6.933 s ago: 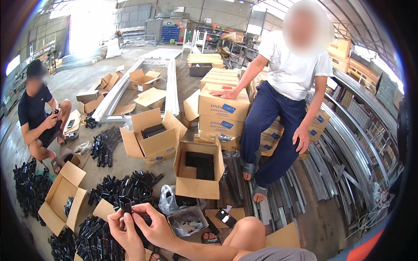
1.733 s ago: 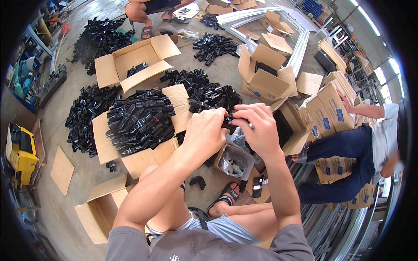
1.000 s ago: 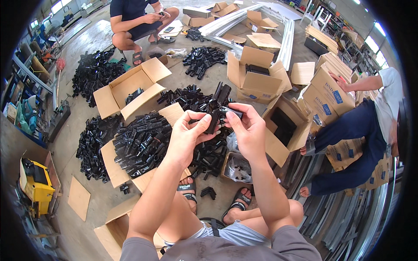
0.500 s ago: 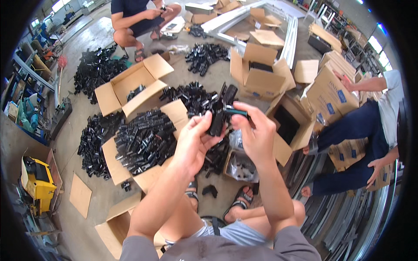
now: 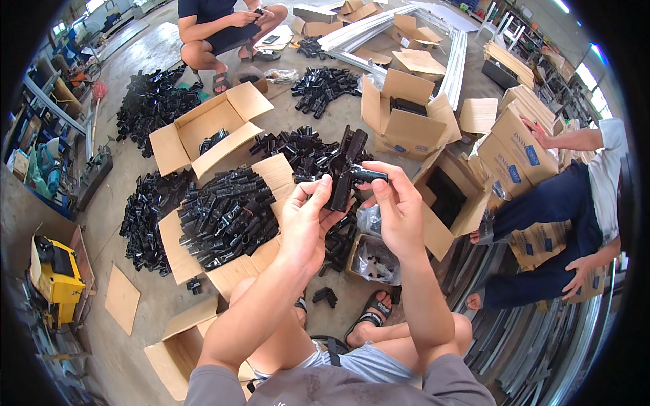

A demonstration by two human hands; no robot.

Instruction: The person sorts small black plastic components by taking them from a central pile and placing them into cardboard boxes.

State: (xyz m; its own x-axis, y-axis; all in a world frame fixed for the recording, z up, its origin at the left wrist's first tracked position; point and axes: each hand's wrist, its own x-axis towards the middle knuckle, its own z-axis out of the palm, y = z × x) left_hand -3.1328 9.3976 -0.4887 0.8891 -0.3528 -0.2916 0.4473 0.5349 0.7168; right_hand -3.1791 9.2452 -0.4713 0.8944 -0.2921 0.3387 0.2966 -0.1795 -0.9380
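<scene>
While your left hand (image 5: 303, 220) and right hand (image 5: 403, 211) clamp fingers on black tubular connector parts (image 5: 340, 192), loose connectors (image 5: 227, 220) lie heaped on cardboard (image 5: 276, 177); open carton (image 5: 169, 150) barely filled.

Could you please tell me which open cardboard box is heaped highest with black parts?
The box just left of the left hand: black parts mound up between its spread flaps; no other open box shows such a heap.
</scene>
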